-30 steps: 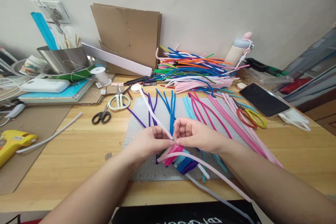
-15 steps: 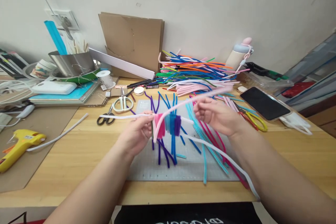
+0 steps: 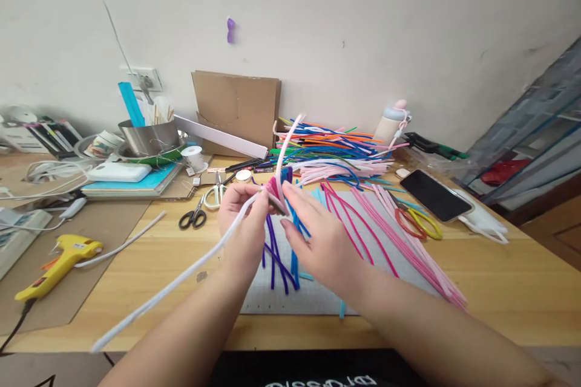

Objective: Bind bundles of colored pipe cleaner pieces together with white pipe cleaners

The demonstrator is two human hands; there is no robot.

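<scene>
Close to the middle of the view, my left hand (image 3: 240, 217) is closed around a bundle wound with coloured pipe cleaners; its magenta and purple bands (image 3: 273, 187) show between my hands. A long white pipe cleaner (image 3: 172, 284) runs from the bundle down to the lower left. My right hand (image 3: 320, 236) has its fingertips and thumb at the bundle's near end, on a pale pink pipe cleaner (image 3: 284, 151) whose free end sticks up. Part of the bundle is hidden by my fingers. Beneath lie purple pipe cleaners (image 3: 275, 260) and blue ones (image 3: 295, 254) on a grey cutting mat (image 3: 313, 302).
Pink pipe cleaners (image 3: 408, 242) lie right of my hands, beside red-and-yellow-handled pliers (image 3: 424, 224) and a phone (image 3: 429, 193). Black scissors (image 3: 193, 217) and a yellow glue gun (image 3: 63, 260) are at left. Behind is a heap of mixed pipe cleaners (image 3: 331, 151).
My right hand has come left from the raised end of the pale pink pipe cleaner to the bundle. The bundle is turned, its white pipe cleaner now trailing toward me. My view has tilted up.
</scene>
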